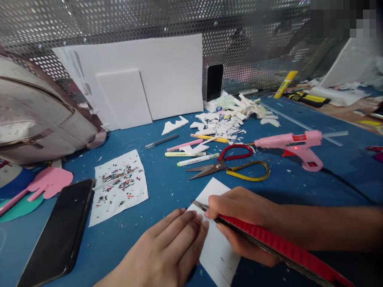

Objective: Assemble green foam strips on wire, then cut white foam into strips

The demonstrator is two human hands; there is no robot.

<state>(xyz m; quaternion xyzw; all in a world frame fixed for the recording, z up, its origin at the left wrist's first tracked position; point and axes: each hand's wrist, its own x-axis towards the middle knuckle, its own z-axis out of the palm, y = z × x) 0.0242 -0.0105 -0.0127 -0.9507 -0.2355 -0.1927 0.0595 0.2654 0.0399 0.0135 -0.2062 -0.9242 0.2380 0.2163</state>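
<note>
My left hand point(167, 249) lies flat, fingers together and stretched out, pressing on a white sheet of paper point(216, 243) on the blue table. My right hand point(239, 217) grips a red utility knife point(278, 247), whose blade tip touches the sheet near its left edge, just beyond my left fingertips. The knife's long red handle runs back toward the lower right corner.
Red-and-yellow scissors point(233, 165), a pink glue gun point(295, 147) with cord, several pens point(191, 153) and white scraps point(224, 121) lie beyond. A black phone point(61, 231), a speckled paper point(119, 185), pink cutout point(48, 183) and bag point(38, 115) sit left. White boards point(149, 75) lean on the mesh wall.
</note>
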